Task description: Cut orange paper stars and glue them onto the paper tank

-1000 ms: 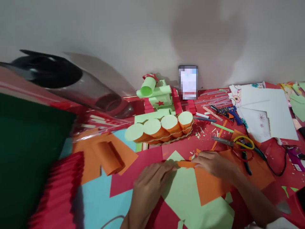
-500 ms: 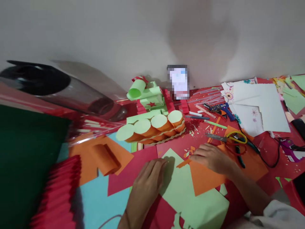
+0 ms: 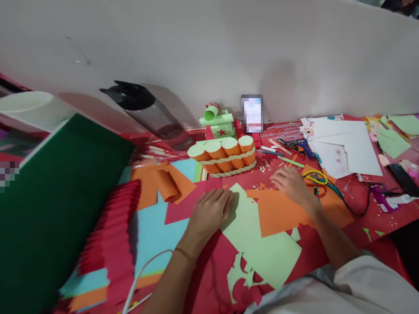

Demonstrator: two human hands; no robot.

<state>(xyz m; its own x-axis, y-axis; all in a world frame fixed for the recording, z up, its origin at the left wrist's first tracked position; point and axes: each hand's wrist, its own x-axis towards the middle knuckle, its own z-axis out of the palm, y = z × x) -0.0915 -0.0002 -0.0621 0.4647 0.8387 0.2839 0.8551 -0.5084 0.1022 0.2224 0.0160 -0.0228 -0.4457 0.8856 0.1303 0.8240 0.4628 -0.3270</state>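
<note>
My left hand (image 3: 211, 209) rests palm down with curled fingers at the left edge of a pale green sheet (image 3: 268, 250), over a red sheet (image 3: 183, 203). Nothing shows in its fingers. My right hand (image 3: 288, 185) is above the top of an orange sheet (image 3: 278, 213), fingers pointing left and slightly apart. Beside its fingertips, a narrow orange strip of paper (image 3: 253, 194) juts from that sheet's upper left. Scissors (image 3: 314, 177) with yellow and orange handles lie behind the right hand, which hides their blades.
A row of orange paper tubes (image 3: 225, 163) with pale green tops stands ahead, before a green paper model (image 3: 222, 131). A phone (image 3: 253, 115) leans on the wall. A glue gun (image 3: 304, 148), water bottle (image 3: 157, 115), green board (image 3: 75, 187) and pleated red paper (image 3: 114, 235) lie around.
The view has shifted back and left. My right hand has lifted away from the orange strip, which it was touching before. The left hand stays on the sheets.
</note>
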